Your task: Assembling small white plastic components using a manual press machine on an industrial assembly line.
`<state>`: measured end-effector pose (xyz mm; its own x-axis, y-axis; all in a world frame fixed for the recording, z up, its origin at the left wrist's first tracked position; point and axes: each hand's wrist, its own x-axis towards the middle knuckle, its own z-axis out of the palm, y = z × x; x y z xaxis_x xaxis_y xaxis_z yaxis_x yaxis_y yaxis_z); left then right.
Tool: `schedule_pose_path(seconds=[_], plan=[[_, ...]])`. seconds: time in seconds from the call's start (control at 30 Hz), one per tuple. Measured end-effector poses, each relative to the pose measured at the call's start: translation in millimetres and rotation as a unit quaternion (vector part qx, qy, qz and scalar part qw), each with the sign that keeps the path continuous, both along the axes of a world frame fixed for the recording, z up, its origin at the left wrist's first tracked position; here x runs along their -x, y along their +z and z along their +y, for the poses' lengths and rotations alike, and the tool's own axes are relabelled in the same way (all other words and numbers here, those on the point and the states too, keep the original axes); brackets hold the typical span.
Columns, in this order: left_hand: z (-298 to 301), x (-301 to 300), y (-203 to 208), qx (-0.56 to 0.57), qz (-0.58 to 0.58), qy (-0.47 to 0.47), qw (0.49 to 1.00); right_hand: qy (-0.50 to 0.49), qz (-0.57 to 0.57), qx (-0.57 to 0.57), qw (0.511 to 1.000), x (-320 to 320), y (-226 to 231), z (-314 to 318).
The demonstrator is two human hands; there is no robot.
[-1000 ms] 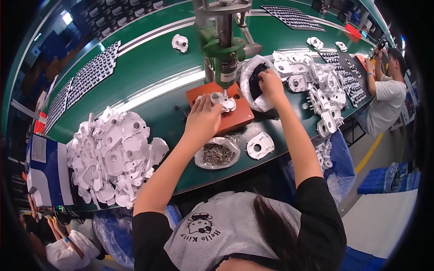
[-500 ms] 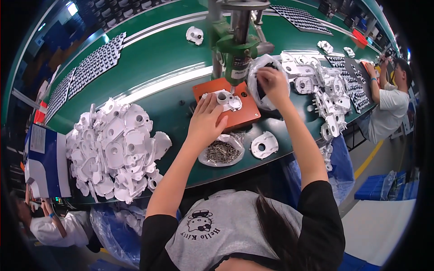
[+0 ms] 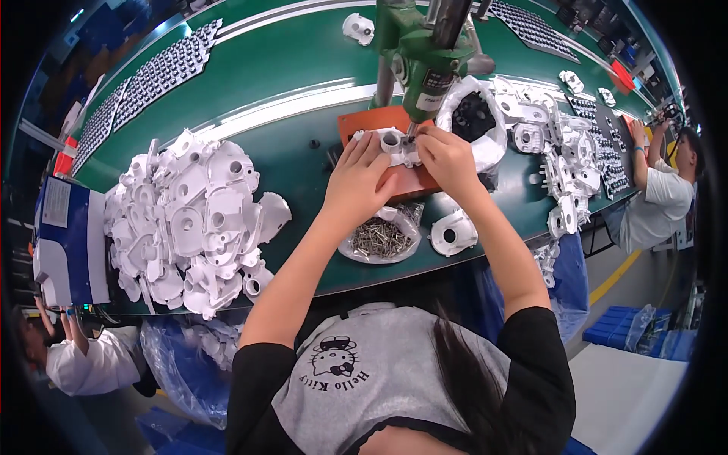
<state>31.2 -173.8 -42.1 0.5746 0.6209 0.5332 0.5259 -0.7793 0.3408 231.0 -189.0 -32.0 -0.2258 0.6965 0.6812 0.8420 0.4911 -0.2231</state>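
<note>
The left hand (image 3: 360,182) is laid flat, fingers outstretched, on the left side of one white housing (image 3: 404,155), which is set on one orange block (image 3: 371,121) below a green press (image 3: 428,76). The right hand (image 3: 449,161) is bent inward, fingertips bunched at the housing's right side; whether anything is pinched cannot be told. Two bags are placed nearby: screws near (image 3: 408,227), black parts far right (image 3: 491,152). Two white heaps are seen, left (image 3: 189,220) and right (image 3: 569,159).

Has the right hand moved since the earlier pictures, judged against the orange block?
Yes: leftward. The right hand was at the bag of black parts beside the orange block; now it reaches over the block, at the white part.
</note>
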Motion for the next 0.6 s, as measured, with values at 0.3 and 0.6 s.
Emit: schedule_pose_path(seconds=[0.3,0.6], plan=[[-1,0,-2,0.012,-0.007,0.001,1.0,0.074,-0.048,0.055,0.995,7,15,-7],[-1,3,-3,0.006,-0.015,0.006,1.0,0.023,0.046,0.031,0.998,26,18,-60]])
